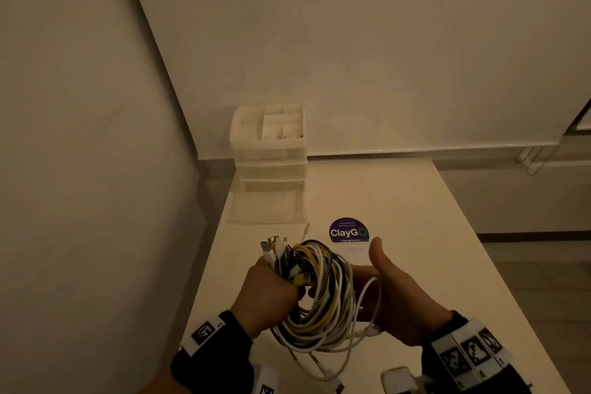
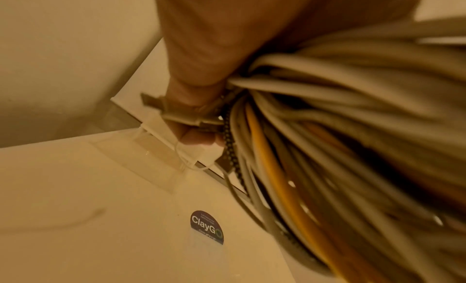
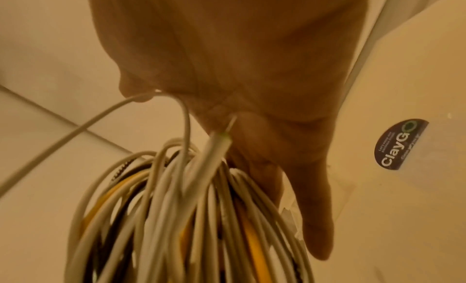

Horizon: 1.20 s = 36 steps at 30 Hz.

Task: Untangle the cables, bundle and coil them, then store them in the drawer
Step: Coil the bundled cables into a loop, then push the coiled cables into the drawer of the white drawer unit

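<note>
Round multicolour cable coil (image 1: 319, 294) in left hand (image 1: 267, 291)

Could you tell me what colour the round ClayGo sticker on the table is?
The ClayGo sticker is dark purple with white lettering, clearest in the head view.

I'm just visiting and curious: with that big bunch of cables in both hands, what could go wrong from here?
The left hand grips only one side of the cable coil, while the right hand merely supports it with straight fingers, so the loops could spring apart. Loose ends trail onto the table and may snag or re-tangle. The coil also looks bulky beside the pulled-out drawer, so it might not fit flat.
</note>
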Available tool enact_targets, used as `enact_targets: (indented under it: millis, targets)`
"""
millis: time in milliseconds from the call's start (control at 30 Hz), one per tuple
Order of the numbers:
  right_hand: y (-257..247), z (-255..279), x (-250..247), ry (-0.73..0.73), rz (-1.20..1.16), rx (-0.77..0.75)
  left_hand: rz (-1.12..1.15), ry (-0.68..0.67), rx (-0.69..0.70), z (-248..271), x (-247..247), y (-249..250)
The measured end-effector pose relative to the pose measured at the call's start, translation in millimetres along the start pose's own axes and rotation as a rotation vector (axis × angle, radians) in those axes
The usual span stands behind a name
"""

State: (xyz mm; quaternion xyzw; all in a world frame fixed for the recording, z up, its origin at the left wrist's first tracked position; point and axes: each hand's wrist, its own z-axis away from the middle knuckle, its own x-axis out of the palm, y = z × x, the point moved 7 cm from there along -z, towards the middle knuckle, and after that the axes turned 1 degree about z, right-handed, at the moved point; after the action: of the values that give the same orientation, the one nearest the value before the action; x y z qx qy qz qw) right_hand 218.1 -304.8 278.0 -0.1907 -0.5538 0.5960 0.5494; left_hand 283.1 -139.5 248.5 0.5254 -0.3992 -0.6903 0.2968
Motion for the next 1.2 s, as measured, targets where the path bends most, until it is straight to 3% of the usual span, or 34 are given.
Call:
enact_targets:
  millis: [100, 300, 567, 700, 767, 833, 900, 1033, 1133, 1200]
  targets:
    - [-1.3, 0.7, 4.1, 0.050, 0.025, -0.043, -0.013, 0.003, -0.008, -0.6, 2.3, 1.5]
    - [1.7, -13.9, 13.6, 0.373, 0.344, -0.118, -0.223, 0.006, -0.117, 9.7, 6.8, -12.4]
    - [10.2, -24.9, 14.1, 0.424, 0.269, -0.149, -0.492, -0.057, -0.140, 20.3, -6.4, 2.1]
    - [6.9, -25.4, 13.7, 0.436, 0.306, -0.190, -0.512, -0.006, -0.031, 27.1, -13.6, 16.4]
    - [5.9, -22.2, 13.4, 0.433, 0.314, -0.216, -0.543, -0.039, 0.096, 30.0, -10.4, 24.3]
    - [6.4, -19.9, 12.1, 0.419, 0.316, -0.228, -0.359, -0.118, 0.189, 33.0, -4.9, 29.1]
    - [4.5, -18.4, 12.3, 0.406, 0.359, -0.240, -0.123, -0.142, 0.178, 34.7, -1.6, 29.0]
    - [4.9, -20.9, 3.7, 0.314, 0.401, -0.117, -0.020, -0.121, 0.148, 30.3, 2.0, 18.6]
    - [5.3, -25.9, -16.2, 0.286, 0.101, -0.003, 0.088, -0.062, 0.087, 26.5, -0.8, 15.9]
    - [3.5, -28.4, -44.2, 0.396, -0.143, -0.064, 0.184, 0.037, 0.019, 22.5, -8.0, 14.9]
